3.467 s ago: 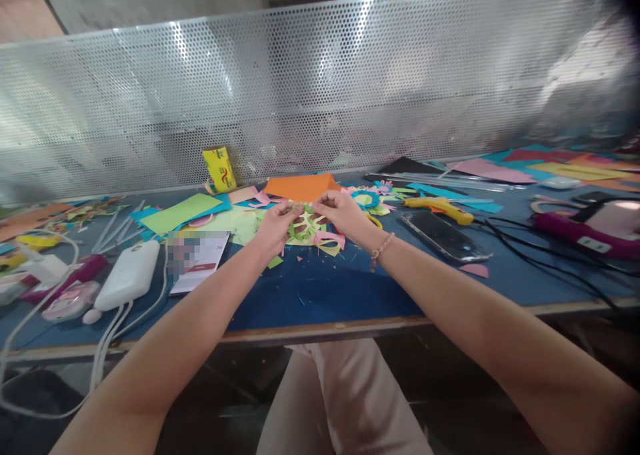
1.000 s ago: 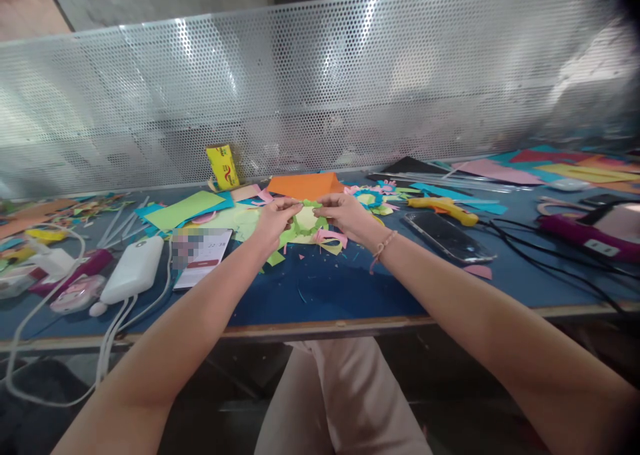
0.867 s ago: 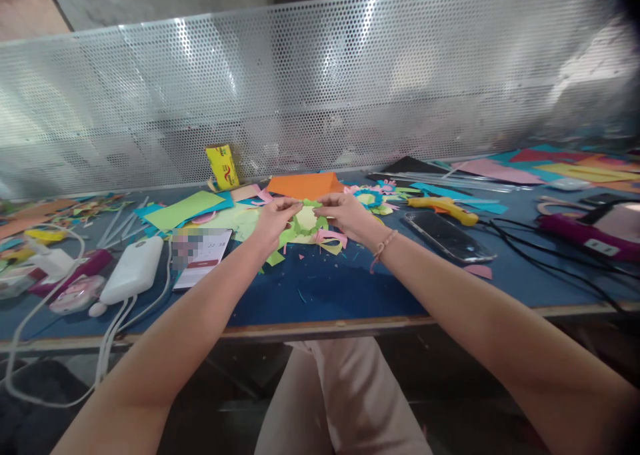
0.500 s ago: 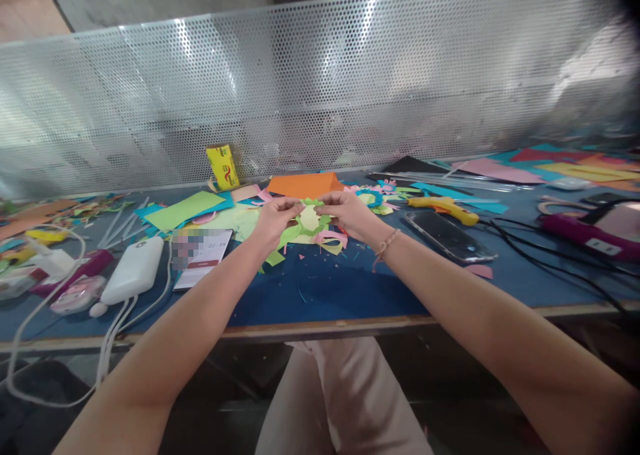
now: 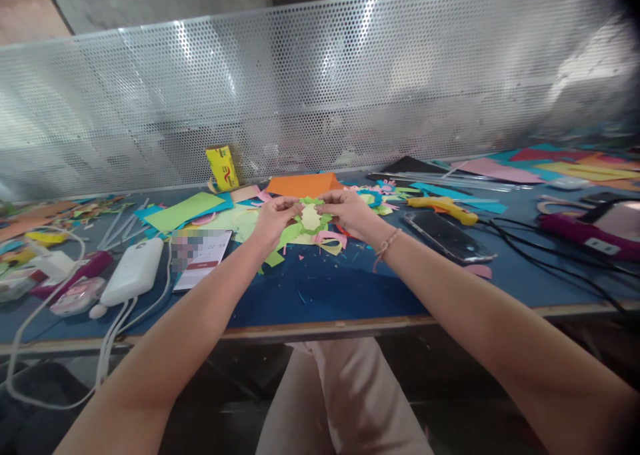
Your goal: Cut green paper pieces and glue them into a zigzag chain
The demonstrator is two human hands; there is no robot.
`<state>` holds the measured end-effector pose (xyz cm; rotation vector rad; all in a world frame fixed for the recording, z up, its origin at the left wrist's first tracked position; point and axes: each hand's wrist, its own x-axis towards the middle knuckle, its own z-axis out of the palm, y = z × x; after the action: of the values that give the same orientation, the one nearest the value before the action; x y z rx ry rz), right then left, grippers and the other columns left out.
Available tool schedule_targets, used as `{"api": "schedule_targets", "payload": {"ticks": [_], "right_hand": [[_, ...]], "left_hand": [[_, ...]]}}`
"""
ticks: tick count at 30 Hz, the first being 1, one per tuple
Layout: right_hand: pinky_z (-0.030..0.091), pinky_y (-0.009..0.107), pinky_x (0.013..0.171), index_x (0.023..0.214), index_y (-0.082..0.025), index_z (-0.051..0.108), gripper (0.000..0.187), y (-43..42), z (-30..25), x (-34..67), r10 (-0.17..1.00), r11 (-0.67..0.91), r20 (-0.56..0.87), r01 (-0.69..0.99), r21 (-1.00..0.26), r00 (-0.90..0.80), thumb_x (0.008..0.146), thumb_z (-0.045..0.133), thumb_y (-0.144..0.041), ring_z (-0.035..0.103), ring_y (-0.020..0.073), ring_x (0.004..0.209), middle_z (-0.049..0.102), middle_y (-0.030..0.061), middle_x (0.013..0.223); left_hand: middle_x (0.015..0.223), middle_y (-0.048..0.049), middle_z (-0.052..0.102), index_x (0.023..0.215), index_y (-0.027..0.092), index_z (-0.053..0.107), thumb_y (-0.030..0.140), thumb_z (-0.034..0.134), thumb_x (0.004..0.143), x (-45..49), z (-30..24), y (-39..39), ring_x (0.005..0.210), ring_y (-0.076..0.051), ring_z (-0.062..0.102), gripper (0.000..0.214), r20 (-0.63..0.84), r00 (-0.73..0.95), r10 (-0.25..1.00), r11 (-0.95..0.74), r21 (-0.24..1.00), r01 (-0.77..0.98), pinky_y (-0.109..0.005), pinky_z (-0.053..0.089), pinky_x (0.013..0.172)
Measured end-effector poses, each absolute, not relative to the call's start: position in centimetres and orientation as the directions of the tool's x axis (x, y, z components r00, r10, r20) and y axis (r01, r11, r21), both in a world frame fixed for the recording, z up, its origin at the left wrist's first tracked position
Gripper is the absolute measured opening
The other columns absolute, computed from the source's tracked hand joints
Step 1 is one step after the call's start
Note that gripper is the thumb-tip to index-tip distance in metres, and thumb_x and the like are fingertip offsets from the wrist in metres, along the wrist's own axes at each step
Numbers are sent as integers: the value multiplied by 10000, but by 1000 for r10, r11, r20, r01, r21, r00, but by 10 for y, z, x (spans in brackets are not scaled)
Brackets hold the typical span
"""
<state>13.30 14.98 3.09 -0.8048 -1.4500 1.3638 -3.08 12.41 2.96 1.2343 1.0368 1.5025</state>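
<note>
Both hands meet over the middle of the blue table (image 5: 330, 295). My left hand (image 5: 274, 219) and my right hand (image 5: 346, 213) each pinch one side of a green paper cutout (image 5: 309, 220), held a little above the tabletop. The cutout is a looped, open-work shape with a pale yellow-green middle. Under it lie pink and yellow paper scraps (image 5: 330, 240). Fingers of both hands are closed on the paper's upper edge.
An orange sheet (image 5: 303, 184) and a yellow packet (image 5: 221, 167) lie behind the hands. To the left are a phone (image 5: 203, 256) and a white power bank (image 5: 133, 279) with cables. To the right are a yellow glue gun (image 5: 443, 208), a dark phone (image 5: 445, 235) and black cords.
The green cutout has been turned and lifted slightly between my fingers; its pale middle now faces up more. Both hands stay in the same spot.
</note>
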Motion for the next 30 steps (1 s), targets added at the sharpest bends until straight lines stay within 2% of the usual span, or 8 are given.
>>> {"api": "schedule_targets", "payload": {"ticks": [7, 14, 20, 30], "right_hand": [[469, 224, 551, 718, -177, 634, 308, 154, 30, 134, 931, 164, 200, -140, -976, -306, 490, 810, -286, 548, 87, 602, 599, -1, 686], [471, 216, 553, 717, -173, 627, 325, 158, 27, 135, 936, 145, 188, -163, -976, -297, 478, 817, -281, 559, 85, 600, 598, -8, 669], [471, 212, 554, 714, -175, 610, 298, 157, 28, 136, 939, 150, 196, -176, -973, -283, 512, 801, -283, 579, 90, 632, 605, -1, 694], [480, 236, 570, 744, -167, 575, 360, 156, 32, 135, 957, 159, 195, -173, -972, -216, 495, 807, -283, 598, 104, 639, 607, 2, 703]], "left_hand": [[726, -38, 640, 727, 122, 650, 203, 724, 620, -30, 34, 120, 625, -105, 576, 153, 173, -98, 980, -191, 958, -216, -243, 463, 591], [660, -14, 618, 716, 127, 627, 135, 685, 612, -31, 33, 123, 620, -118, 586, 119, 153, -114, 982, -178, 949, -261, -251, 468, 594], [647, -14, 599, 716, 122, 615, 111, 647, 630, -31, 33, 122, 624, -120, 582, 92, 141, -123, 982, -168, 955, -246, -257, 463, 599], [722, -23, 597, 710, 140, 619, 158, 673, 644, -34, 31, 125, 653, -123, 569, 87, 152, -181, 972, -188, 960, -208, -287, 486, 634]]}}
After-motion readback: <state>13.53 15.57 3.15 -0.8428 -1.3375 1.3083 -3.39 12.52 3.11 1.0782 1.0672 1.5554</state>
